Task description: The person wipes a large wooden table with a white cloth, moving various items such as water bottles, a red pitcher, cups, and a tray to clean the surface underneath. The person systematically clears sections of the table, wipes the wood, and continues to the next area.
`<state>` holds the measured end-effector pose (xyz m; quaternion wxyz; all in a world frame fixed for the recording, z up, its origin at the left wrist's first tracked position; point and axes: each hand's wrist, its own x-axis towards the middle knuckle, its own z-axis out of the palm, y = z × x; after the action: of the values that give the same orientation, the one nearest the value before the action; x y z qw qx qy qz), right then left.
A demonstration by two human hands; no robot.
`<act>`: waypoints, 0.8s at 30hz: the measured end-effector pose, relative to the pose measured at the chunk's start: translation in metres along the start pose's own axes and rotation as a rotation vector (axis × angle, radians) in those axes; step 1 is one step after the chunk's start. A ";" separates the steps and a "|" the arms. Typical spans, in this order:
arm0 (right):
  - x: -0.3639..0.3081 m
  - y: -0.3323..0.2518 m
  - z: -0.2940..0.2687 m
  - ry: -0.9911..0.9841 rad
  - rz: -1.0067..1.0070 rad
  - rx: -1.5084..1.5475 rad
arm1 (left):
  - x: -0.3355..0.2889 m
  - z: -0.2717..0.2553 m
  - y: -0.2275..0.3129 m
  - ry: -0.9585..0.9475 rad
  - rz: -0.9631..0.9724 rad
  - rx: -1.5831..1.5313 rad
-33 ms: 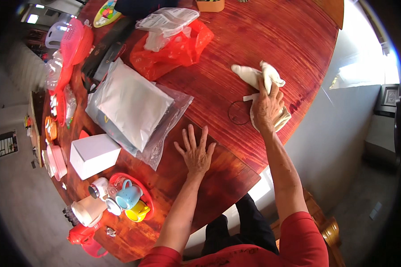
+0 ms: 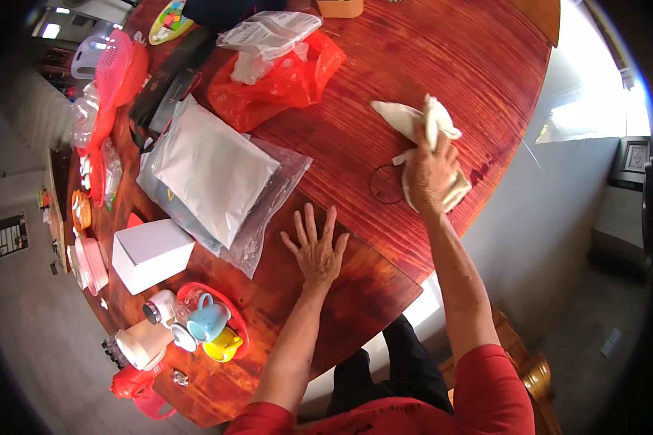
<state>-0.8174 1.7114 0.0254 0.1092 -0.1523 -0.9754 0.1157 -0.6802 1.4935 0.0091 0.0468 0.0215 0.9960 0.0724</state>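
My right hand (image 2: 430, 177) presses on a crumpled cream-white cloth (image 2: 437, 119), its fingers curled into the fabric on the red-brown wooden table (image 2: 355, 130). Parts of the cloth stick out beyond the fingertips and under the palm. Just left of it, a thin dark ring shape (image 2: 387, 184) shows on the wood; I cannot tell whether it is a loop or a mark. My left hand (image 2: 318, 250) lies flat on the tabletop with fingers spread, holding nothing. Closest to it is a clear plastic bag with a white packet (image 2: 214, 174) inside.
Further off sits a red plastic bag (image 2: 290, 83) topped with clear wrapping. A white box (image 2: 151, 254) stands at left, near a red tray (image 2: 239, 319) with a blue mug (image 2: 207, 319) and a yellow cup (image 2: 223, 344). Pink strainers (image 2: 116, 69) line the far left edge.
My right hand and the cloth have shifted very slightly, and the hand is now a little blurred. The left hand stays in place on the table.
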 end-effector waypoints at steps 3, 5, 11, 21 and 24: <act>-0.007 -0.031 0.028 -0.024 -0.359 0.181 | 0.004 0.000 0.009 -0.039 -0.026 -0.003; -0.009 -0.070 0.035 -0.255 -0.475 0.203 | 0.006 0.001 0.013 -0.048 -0.036 0.009; 0.042 -0.050 0.026 -0.164 -0.382 -0.224 | 0.007 0.002 0.012 -0.028 -0.040 0.043; 0.022 0.180 -0.021 0.105 0.602 -0.153 | 0.008 0.003 0.013 0.029 -0.043 0.011; 0.002 0.157 -0.023 -0.165 0.467 0.318 | 0.008 0.003 0.015 0.043 -0.041 -0.011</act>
<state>-0.7708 1.8621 0.0073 0.0226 -0.3436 -0.8893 0.3008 -0.6874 1.5094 0.0082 0.0271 -0.0007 0.9966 0.0773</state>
